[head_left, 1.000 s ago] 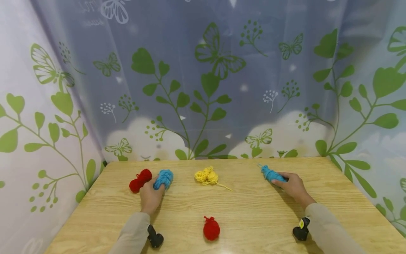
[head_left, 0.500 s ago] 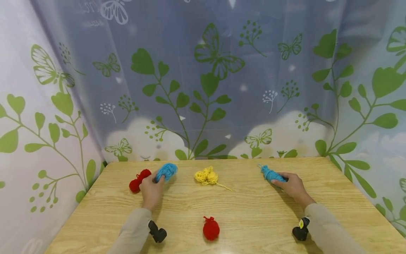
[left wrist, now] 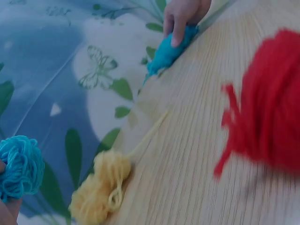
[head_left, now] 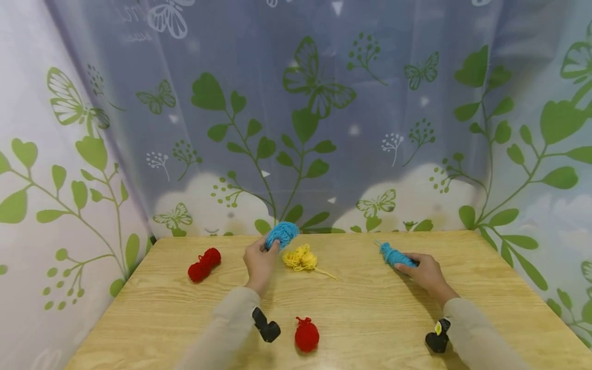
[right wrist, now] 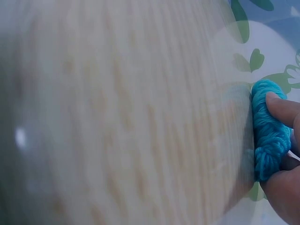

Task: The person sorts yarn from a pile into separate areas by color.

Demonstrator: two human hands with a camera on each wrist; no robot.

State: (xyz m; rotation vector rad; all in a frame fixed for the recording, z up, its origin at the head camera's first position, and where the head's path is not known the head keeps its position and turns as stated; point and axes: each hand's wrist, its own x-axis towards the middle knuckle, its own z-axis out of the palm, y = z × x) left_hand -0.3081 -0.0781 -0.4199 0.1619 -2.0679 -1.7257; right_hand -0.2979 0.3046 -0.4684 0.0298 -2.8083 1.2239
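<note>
In the head view my left hand (head_left: 260, 262) grips a blue yarn ball (head_left: 282, 235), held up off the table behind and left of a yellow yarn bundle (head_left: 301, 258). The same ball shows at the left edge of the left wrist view. My right hand (head_left: 426, 272) holds a longer blue yarn skein (head_left: 393, 254) low at the table's right side, thumb and fingers around its near end. The right wrist view shows that skein (right wrist: 269, 131) between thumb and fingers; part of the hand is cut off by the frame.
A red yarn bundle (head_left: 204, 265), pinched in the middle, lies at the left of the wooden table (head_left: 361, 318). A round red yarn ball (head_left: 307, 335) with a tied top sits near the front. Patterned curtains (head_left: 324, 128) stand behind the table and along both sides.
My left hand has lifted the blue yarn ball from beside the red bundle and carried it right, to near the yellow yarn. The right hand and its skein have stayed in place.
</note>
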